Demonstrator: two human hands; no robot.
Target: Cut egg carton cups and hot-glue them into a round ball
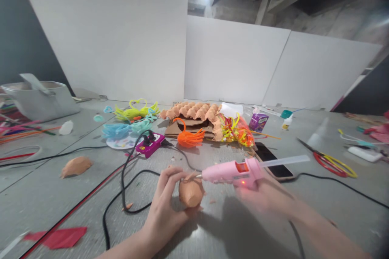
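Observation:
My left hand (168, 200) is closed around the side of a small orange-brown egg-carton cup (192, 193), which rests low over the grey table. In my right hand (263, 194) is a pink hot glue gun (226, 172), its metal nozzle at the upper edge of the cup. A translucent glue stick (287, 160) sticks out of the gun's back, and a small red light glows on its handle. Whether glue is coming out cannot be seen. Small torn bits of carton lie around the cup.
Behind my hands stand an egg tray (194, 110), an orange yarn-like bundle (190, 137) and a purple power strip (150, 144). Black cords (123, 186) loop on the left. To the right lie a phone (272, 160) and scissors (330, 164). A bucket (45, 103) stands far left.

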